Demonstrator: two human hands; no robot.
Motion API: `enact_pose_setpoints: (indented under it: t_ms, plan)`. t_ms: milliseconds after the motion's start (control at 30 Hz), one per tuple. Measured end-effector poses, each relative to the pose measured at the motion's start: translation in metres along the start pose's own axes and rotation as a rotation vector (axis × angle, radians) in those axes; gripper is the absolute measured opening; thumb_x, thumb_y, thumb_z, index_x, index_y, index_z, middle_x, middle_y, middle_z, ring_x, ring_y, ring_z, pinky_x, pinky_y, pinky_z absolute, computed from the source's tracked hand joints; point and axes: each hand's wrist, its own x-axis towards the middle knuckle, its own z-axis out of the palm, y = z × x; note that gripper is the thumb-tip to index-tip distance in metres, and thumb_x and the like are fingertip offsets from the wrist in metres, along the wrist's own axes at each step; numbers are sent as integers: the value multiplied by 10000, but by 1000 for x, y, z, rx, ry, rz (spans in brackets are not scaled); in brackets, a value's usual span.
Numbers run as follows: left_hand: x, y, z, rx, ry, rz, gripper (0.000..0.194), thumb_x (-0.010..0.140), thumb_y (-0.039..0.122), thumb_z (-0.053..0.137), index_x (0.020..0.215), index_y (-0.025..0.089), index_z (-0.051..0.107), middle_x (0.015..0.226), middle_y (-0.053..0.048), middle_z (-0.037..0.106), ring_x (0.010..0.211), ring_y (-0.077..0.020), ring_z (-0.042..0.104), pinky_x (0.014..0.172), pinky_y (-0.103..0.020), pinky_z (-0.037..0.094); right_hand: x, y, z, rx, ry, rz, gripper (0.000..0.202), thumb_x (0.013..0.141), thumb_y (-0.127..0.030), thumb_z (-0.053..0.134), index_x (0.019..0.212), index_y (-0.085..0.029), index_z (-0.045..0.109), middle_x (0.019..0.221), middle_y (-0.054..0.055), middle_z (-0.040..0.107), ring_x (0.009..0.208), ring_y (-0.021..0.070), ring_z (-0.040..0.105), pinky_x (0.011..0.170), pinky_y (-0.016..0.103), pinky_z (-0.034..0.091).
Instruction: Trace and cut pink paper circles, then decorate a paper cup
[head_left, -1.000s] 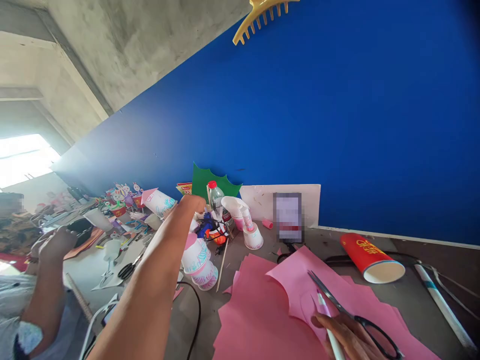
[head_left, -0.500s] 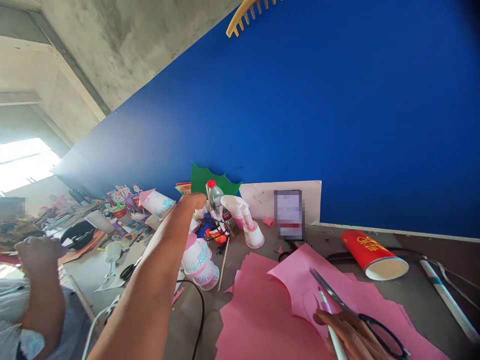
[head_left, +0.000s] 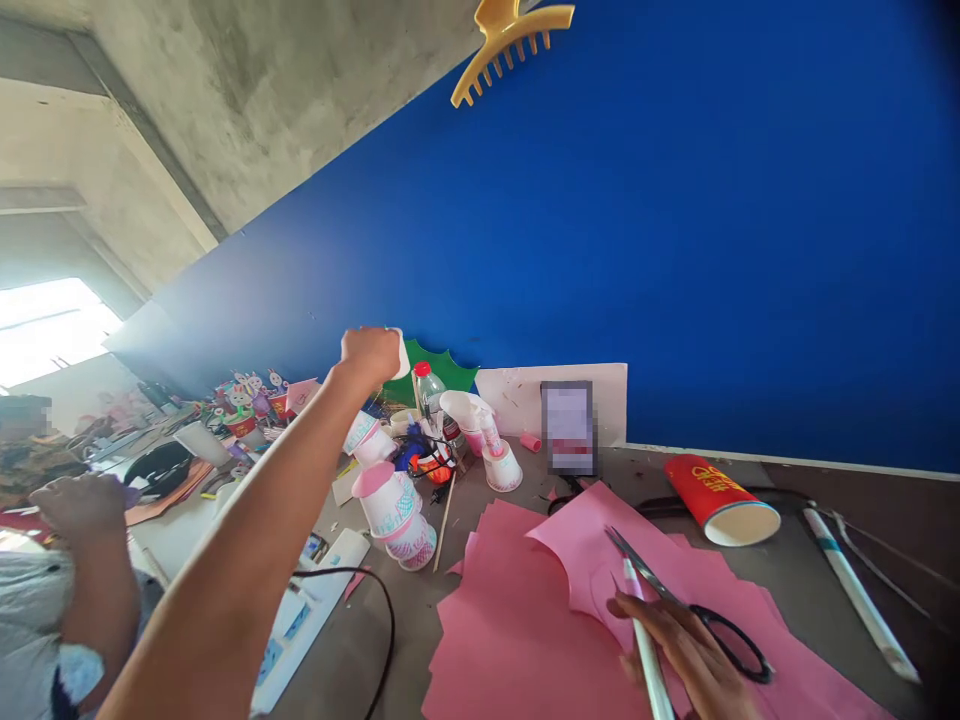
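My left hand (head_left: 370,350) is raised above the clutter, its fingers closed on a white rounded-edged object (head_left: 403,354). Most of that object is hidden behind the hand, so I cannot make out its kind. My right hand (head_left: 686,640) rests low over the pink paper (head_left: 517,620), fingers closed around a white pen (head_left: 649,665) with a pinkish tip end. Scissors (head_left: 654,570) with black handles lie on the sheets beside and partly under that hand. Below the left hand, decorated paper cups (head_left: 394,510) are stacked upside down near a plastic bottle with a red cap (head_left: 424,372).
A red cup (head_left: 701,490) lies on its side at right, by a white rod (head_left: 862,590). A white power strip (head_left: 330,590) with a black cable sits beneath my left arm. Another person's hand (head_left: 82,500) shows at far left. A phone-like screen (head_left: 568,425) leans against a white board.
My left hand has risen from among the cups and bottle, and a white object now shows in it. My right hand keeps the pen. The view has shifted slightly.
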Motion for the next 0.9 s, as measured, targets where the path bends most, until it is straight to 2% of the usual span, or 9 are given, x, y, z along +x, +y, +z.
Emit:
enact_pose_setpoints:
  t_ms: [67,133,200,367,467,667,700,833,900]
  plan:
    - [-24,8,-21,-82,142,31,377,864,200,499,1221,139,605,1171,-179,675,1090,-319,616,904,-413,449,3,-8,-1,53,-19,78,368,869,-359,660,1219,-255,625,1032,99,751,845,274,726,667,347,604]
    - [-56,30,-28,-551,349,109,254,861,247,508,1029,145,669,965,-101,719,925,-254,650,825,-358,475,8,-15,-3,136,-4,208,387,892,-354,630,1260,-249,573,1073,109,734,798,238,730,623,313,611]
    - [-94,68,-18,-1152,350,226,197,844,276,551,909,123,657,816,-51,698,808,-206,646,780,-339,492,15,-18,-5,229,67,275,385,916,-374,585,1278,-250,539,1103,118,715,850,241,728,668,335,617]
    - [-191,184,46,-2441,-466,161,237,714,284,745,871,143,637,884,-71,736,853,-229,699,797,-375,558,29,-16,-11,399,237,321,494,939,-457,539,1385,-279,425,1286,140,620,1104,284,656,892,500,551]
    - [-230,225,80,-2633,-869,-66,225,682,214,791,831,133,643,909,-105,755,842,-225,718,810,-357,568,31,-11,-15,365,340,407,571,891,-501,597,1383,-263,432,1385,145,539,1264,312,544,1023,541,449]
    - [-261,233,114,-2536,-1127,-108,320,694,305,818,862,105,632,848,-139,736,806,-244,721,812,-356,550,31,-4,-19,250,291,559,548,849,-540,611,1284,-218,523,1304,145,584,1234,335,541,1033,540,421]
    - [-262,232,118,-2475,-1080,-78,370,715,382,805,892,109,629,877,-141,727,829,-248,713,817,-363,544,31,-4,-20,242,276,558,527,855,-535,604,1270,-217,536,1285,142,599,1216,329,555,1025,530,429]
    - [-259,227,127,-2261,-437,-29,666,667,626,765,1127,177,593,1164,-145,639,1089,-286,618,925,-381,492,31,-9,-19,202,263,543,452,882,-518,576,1222,-220,577,1239,130,646,1163,307,604,958,462,498]
    - [-257,226,125,-2252,-379,143,803,653,690,732,1255,195,540,1303,-172,565,1205,-329,544,949,-404,480,29,-13,-17,210,207,522,419,896,-518,558,1187,-220,600,1184,121,681,1090,292,650,873,413,548]
